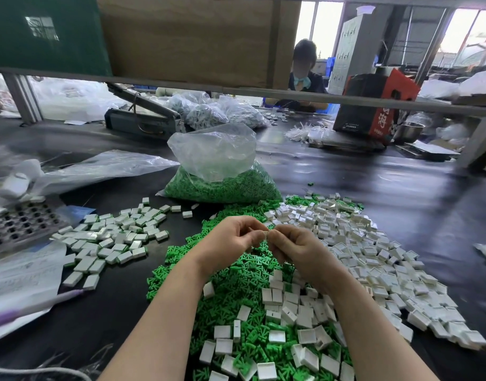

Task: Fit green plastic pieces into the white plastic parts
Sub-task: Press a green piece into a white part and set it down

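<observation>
Table (360,171): dark sheet surface, ran the full width of view, carried everything below.
Bag (222,171): clear plastic, part-filled with green pieces, stood at the table's centre, top crumpled upright.
Green heap (236,292): loose green pieces spread from the bag's base down to the near edge, under both forearms.
White heap (373,259): open white parts, piled along the right side of the green heap and overlapping it toward the near edge.
Finished pile (112,235): white parts lying closed-face up, some showing green at the rim, left of the green heap and apart from it.
Tray (19,224): metal grid with dark pockets, at the left edge, tilted; one white part sat on its far corner.
Papers (22,276): printed sheets in clear sleeve, near-left corner, just below the tray.
Left hand (231,240): raised over the green heap, fingers curled, thumb and forefinger pinching a small part (264,234).
Right hand (294,244): opposite the left, fingertips meeting it, also pinched on the same small part.
Part: pale, mostly hidden by fingertips; could not tell whether a green piece was seated in it.
Person (305,75): seated across the table at the far edge, behind a shelf rail.
</observation>
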`<state>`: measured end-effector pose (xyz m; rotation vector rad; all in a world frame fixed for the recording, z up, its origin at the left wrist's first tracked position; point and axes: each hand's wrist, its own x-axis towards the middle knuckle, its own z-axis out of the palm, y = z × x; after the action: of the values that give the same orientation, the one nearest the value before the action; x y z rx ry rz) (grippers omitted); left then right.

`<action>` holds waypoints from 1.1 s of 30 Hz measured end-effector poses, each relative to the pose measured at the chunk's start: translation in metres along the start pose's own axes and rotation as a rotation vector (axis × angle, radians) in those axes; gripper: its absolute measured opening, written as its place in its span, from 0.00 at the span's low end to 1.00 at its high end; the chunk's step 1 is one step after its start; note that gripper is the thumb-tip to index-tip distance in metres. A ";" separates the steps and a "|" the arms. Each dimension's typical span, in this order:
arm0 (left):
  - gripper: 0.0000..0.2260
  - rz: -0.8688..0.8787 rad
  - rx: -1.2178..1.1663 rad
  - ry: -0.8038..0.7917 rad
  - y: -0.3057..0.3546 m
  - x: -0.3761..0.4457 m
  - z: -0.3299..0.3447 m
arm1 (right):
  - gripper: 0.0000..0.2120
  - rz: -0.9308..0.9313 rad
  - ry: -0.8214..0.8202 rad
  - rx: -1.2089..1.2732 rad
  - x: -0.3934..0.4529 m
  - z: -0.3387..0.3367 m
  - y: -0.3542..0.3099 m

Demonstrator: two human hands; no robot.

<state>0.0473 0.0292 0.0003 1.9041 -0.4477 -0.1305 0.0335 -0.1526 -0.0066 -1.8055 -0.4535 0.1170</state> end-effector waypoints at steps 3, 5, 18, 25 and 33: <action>0.04 0.015 -0.056 0.033 0.002 0.000 0.001 | 0.17 0.028 0.038 0.105 0.000 -0.001 0.000; 0.03 0.037 -0.067 0.068 0.005 0.000 0.002 | 0.22 0.070 0.050 0.167 0.000 -0.001 0.001; 0.06 0.125 -0.127 0.302 0.011 0.005 0.020 | 0.21 0.240 -0.007 0.624 0.006 0.007 0.000; 0.05 0.128 -0.195 0.303 0.012 0.005 0.020 | 0.17 0.213 -0.007 0.693 0.006 0.011 -0.002; 0.03 0.068 -0.236 0.228 0.016 0.003 0.022 | 0.19 0.174 -0.027 0.719 0.008 0.009 0.002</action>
<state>0.0399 0.0042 0.0069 1.6473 -0.3261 0.0753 0.0382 -0.1416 -0.0102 -1.1309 -0.2258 0.3755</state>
